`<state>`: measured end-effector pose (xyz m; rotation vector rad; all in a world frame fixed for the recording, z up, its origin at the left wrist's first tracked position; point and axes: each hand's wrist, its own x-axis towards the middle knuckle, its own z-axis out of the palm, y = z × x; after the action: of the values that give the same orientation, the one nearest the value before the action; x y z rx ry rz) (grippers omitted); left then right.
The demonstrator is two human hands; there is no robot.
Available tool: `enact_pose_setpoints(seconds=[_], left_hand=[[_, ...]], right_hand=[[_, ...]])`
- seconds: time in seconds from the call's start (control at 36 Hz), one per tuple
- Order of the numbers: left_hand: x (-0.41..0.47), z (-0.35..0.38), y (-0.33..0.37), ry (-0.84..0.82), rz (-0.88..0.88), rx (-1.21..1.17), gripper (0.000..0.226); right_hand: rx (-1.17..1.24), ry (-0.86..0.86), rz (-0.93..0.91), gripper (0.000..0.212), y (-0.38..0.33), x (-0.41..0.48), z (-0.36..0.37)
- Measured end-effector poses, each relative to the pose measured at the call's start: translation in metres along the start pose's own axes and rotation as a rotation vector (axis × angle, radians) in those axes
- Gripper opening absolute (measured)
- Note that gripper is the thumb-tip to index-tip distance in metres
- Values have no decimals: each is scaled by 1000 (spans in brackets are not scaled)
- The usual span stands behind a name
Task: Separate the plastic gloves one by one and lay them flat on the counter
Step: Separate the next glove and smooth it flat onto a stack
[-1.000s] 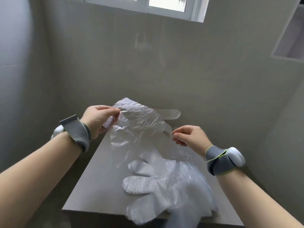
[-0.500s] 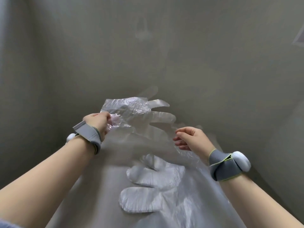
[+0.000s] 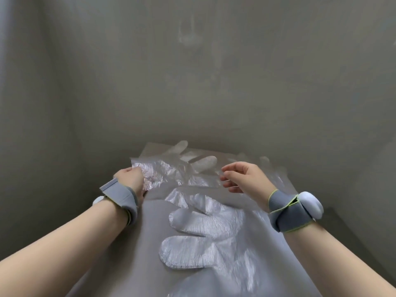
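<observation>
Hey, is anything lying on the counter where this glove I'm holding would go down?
Yes. A laid-out glove already lies flat at the far end, just behind the held glove; the glove pile covers the counter nearer you.

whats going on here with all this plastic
A person is separating thin plastic gloves. The left hand grips the crumpled end of one clear glove and the right hand pinches its other edge, holding it just over the far end of the counter. Nearer the person, white gloves lie flat.
</observation>
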<state>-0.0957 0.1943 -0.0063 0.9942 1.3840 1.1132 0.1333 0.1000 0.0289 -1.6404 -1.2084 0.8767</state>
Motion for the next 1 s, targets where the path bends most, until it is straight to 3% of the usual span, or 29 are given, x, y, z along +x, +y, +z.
enact_pose_setpoints(seconds=[0.11,0.17,0.22,0.28,0.33,0.39,0.56,0.69,0.83,1.0], left_hand=[[-6,-17,-6,-78,-20,44,37],[-7,-28,-6,-115,26,210,52],[-10,-40,-2,-51,209,545,57],[-17,-47,6,-58,509,754,52],[-10,-47,9,-161,782,848,47],[3,-44,8,-276,882,926,44],[29,-27,2,-530,941,1093,41],[31,-16,0,-675,871,1269,55],[34,-15,-4,-607,738,1497,69],[34,2,-2,-389,657,1535,37]], right_hand=[[1,9,-1,14,0,-2,-4],[-1,13,-5,13,0,-2,-6],[-2,16,-7,13,0,-3,-7],[2,21,-6,14,-1,-2,-6],[2,28,-2,14,-1,-4,-4],[-9,24,4,13,1,-5,-2],[-31,5,11,13,5,-6,-1],[-18,-5,8,11,5,-5,-3],[-19,2,2,11,6,-5,-5],[-27,1,5,13,8,-5,-5]])
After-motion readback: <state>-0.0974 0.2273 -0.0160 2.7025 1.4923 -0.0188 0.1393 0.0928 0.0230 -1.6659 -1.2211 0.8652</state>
